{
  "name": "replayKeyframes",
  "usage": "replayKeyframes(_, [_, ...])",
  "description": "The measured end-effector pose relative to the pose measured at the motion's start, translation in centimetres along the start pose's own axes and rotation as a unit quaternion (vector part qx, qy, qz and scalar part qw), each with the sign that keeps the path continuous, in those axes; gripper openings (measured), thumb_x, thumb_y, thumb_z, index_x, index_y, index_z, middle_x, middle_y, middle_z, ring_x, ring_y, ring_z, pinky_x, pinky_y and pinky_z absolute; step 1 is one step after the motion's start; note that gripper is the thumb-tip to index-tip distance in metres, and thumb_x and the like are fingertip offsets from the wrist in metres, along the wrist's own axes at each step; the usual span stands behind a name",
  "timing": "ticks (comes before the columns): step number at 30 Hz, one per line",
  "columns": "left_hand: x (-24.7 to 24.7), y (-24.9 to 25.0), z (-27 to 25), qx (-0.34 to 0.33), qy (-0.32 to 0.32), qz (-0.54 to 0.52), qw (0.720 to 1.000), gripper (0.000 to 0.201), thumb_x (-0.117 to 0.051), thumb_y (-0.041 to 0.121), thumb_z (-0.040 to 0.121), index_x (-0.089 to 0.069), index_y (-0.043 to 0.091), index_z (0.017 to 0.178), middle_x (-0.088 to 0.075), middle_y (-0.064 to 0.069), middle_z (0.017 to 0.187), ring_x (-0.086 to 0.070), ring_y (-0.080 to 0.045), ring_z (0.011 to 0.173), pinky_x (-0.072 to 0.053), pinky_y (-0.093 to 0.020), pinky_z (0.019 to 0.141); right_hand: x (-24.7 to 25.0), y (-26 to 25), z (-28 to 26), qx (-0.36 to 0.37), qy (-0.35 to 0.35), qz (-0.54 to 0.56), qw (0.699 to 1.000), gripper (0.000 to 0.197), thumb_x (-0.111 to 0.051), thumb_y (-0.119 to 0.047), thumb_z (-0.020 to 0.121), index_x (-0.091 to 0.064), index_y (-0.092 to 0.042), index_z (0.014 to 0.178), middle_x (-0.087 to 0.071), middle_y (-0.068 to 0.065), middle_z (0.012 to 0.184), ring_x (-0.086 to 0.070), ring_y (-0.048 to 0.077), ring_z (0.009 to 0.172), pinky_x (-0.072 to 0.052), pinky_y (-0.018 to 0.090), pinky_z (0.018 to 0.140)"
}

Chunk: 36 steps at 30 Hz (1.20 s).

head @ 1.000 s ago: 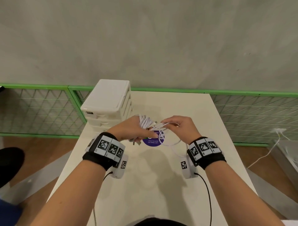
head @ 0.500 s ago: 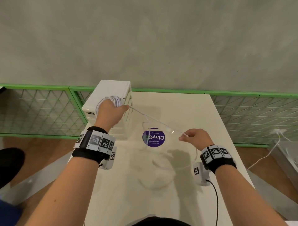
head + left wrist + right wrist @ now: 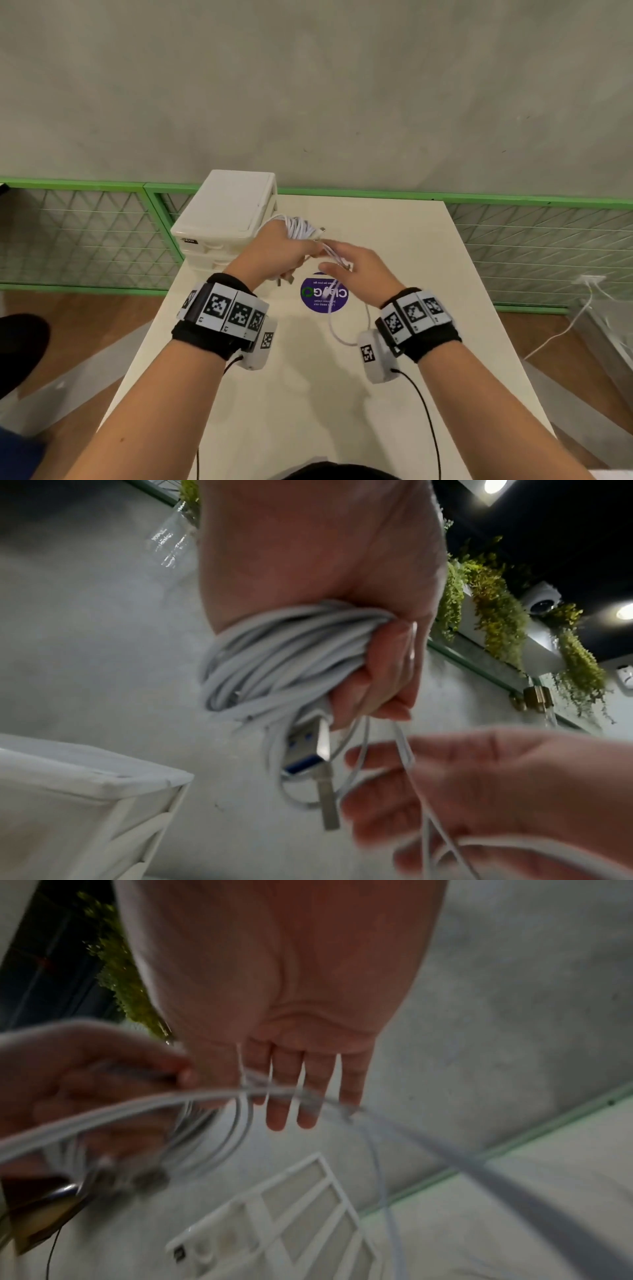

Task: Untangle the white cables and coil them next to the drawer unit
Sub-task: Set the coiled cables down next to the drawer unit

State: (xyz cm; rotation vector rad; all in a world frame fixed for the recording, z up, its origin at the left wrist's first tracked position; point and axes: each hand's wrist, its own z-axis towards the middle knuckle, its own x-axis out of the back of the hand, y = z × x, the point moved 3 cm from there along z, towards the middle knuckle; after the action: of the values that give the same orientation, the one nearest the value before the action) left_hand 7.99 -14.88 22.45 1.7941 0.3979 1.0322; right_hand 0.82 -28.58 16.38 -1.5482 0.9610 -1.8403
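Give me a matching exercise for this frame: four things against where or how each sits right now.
1. left hand
2. right hand
3. drawer unit
4. purple sticker

a. flat on the table
b. fingers straight, cable strand across them
c. grips the coiled white cables
d. at the table's far left corner

Pairs: 1-c, 2-b, 3-d, 4-a

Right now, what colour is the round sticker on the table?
The round sticker is purple with white and green lettering, clearest in the head view.
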Motion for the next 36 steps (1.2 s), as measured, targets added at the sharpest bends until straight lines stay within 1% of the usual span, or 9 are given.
replayKeyframes(4, [1.3, 0.2, -0.4, -0.001, 0.049, -0.027, 0.998, 0.022, -0.067, 0.008, 0.082, -0.053, 0.007, 0.064, -0.043, 0.002, 0.039, -0.035, -0.012, 0.030, -0.030, -0.016, 0.034, -1.3, 3.9, -0.9, -0.037, 0.014, -0.040, 0.998, 0.020, -0.053, -0.017, 0.094, -0.069, -0.018, 0.106, -0.069, 0.002, 0.110, -0.061, 0.017, 0.100, -0.045, 0.027, 0.085])
replayKeyframes(11, [5.6, -0.7, -0.2, 0.012, 0.174, -0.031, 0.984, 0.017, -0.066, 0.014, 0.081, -0.057, 0.006, 0.069, -0.047, -0.004, 0.049, -0.037, -0.012, 0.030, -0.029, -0.016, 0.032, 0.5, 14.2, -5.0, -0.246, -0.023, -0.161, 0.955, 0.040, -0.057, -0.017, 0.092, -0.052, -0.019, 0.131, -0.035, 0.001, 0.150, -0.036, 0.019, 0.135, -0.023, 0.026, 0.111])
replayKeyframes(14, [3.7, -0.3, -0.3, 0.022, 0.105, -0.012, 0.994, 0.027, -0.066, 0.011, 0.082, -0.052, 0.010, 0.059, -0.046, 0.001, 0.041, -0.037, -0.009, 0.028, -0.032, -0.017, 0.034, 1.6, 10.1, -3.7, -0.151, 0.077, -0.085, 0.982, 0.053, -0.051, -0.006, 0.091, -0.037, -0.016, 0.141, -0.032, 0.004, 0.151, -0.030, 0.017, 0.138, -0.019, 0.019, 0.109])
replayKeyframes(17, [0.7, 0.0, -0.4, 0.030, 0.019, -0.029, 0.999, 0.024, -0.066, 0.011, 0.083, -0.055, 0.010, 0.062, -0.044, 0.005, 0.036, -0.037, -0.012, 0.029, -0.034, -0.023, 0.040, 1.0, 3.2, -1.8, -0.016, 0.061, 0.030, 0.998, 0.070, -0.060, -0.009, 0.087, -0.025, -0.024, 0.146, -0.031, -0.009, 0.149, -0.028, 0.003, 0.136, -0.021, 0.013, 0.107])
replayKeyframes(22, [-1.5, 0.7, -0.8, -0.005, -0.059, -0.001, 0.998, 0.022, -0.064, 0.017, 0.085, -0.054, 0.008, 0.068, -0.043, -0.001, 0.042, -0.036, -0.016, 0.031, -0.029, -0.026, 0.042, -0.3, -0.1, 0.3, 0.034, 0.063, 0.058, 0.996, 0.036, -0.046, 0.002, 0.089, -0.055, -0.016, 0.118, -0.067, 0.004, 0.095, -0.060, 0.011, 0.084, -0.046, 0.029, 0.079])
replayKeyframes(26, [-1.2, -0.3, -1.2, 0.031, -0.127, 0.119, 0.984, 0.029, -0.067, 0.026, 0.084, -0.051, 0.010, 0.066, -0.046, -0.002, 0.046, -0.041, -0.019, 0.036, -0.040, -0.024, 0.041, 1.3, -0.2, 0.5, 0.036, 0.078, 0.042, 0.995, 0.042, -0.047, 0.009, 0.084, -0.063, -0.023, 0.107, -0.058, -0.011, 0.066, -0.058, -0.009, 0.068, -0.045, 0.012, 0.068])
replayKeyframes(29, [-1.6, -1.0, -2.0, 0.056, -0.248, -0.011, 0.967, 0.029, -0.065, 0.014, 0.085, -0.049, 0.012, 0.061, -0.034, -0.002, 0.044, -0.028, -0.016, 0.034, -0.035, -0.021, 0.041, 1.1, -0.4, 0.9, 0.038, 0.091, 0.042, 0.994, 0.014, -0.056, -0.012, 0.092, -0.068, -0.019, 0.097, -0.064, -0.011, 0.077, -0.059, 0.001, 0.076, -0.045, 0.019, 0.075])
replayKeyframes(32, [-2.0, 0.1, -2.8, -0.035, -0.338, -0.232, 0.911, 0.016, -0.064, 0.011, 0.085, -0.062, 0.013, 0.070, -0.037, 0.005, 0.040, -0.029, -0.008, 0.029, -0.024, -0.016, 0.035, 0.3, 0.1, 1.0, -0.024, 0.067, 0.086, 0.994, 0.017, -0.051, -0.003, 0.092, -0.064, -0.010, 0.101, -0.066, 0.010, 0.102, -0.056, 0.017, 0.091, -0.049, 0.037, 0.088])
replayKeyframes(36, [-0.9, 2.9, -2.2, -0.137, -0.238, -0.498, 0.822, 0.021, -0.076, 0.029, 0.074, -0.063, 0.013, 0.069, -0.040, 0.010, 0.035, -0.038, -0.004, 0.028, -0.031, -0.018, 0.036, -2.0, 1.5, -0.4, -0.062, -0.019, 0.001, 0.998, 0.018, -0.047, -0.012, 0.096, -0.063, -0.016, 0.088, -0.057, -0.007, 0.079, -0.050, 0.011, 0.072, -0.036, 0.019, 0.060])
